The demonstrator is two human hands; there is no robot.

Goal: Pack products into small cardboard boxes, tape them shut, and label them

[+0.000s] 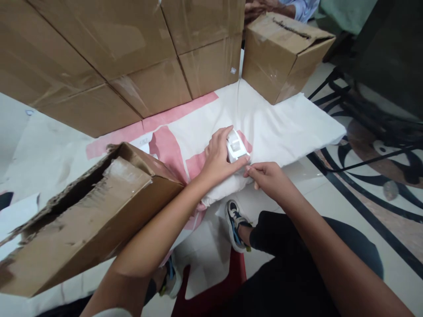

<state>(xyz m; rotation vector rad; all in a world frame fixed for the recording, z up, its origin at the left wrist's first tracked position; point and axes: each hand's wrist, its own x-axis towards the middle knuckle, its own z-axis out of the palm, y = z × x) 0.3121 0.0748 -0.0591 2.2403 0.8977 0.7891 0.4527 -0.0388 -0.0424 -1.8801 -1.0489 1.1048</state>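
My left hand [218, 152] is wrapped round a small white tape dispenser [235, 144] with a rounded body and a greyish roll-like part in its middle. The fingers lie along its far side and the thumb crosses its near end. Right beside that thumb, my right hand [265, 177] is closed in a pinch. Whatever its fingertips hold is too small to make out. Both hands are over the near edge of a white and pink cloth [280, 127].
Stacked taped cardboard boxes [148, 53] form a wall behind the cloth. A torn-open carton [99, 211] leans close to my left forearm. Another carton [274, 57] stands at the back right, with a person's arm [291, 11] behind it. Below is a red stool [218, 293].
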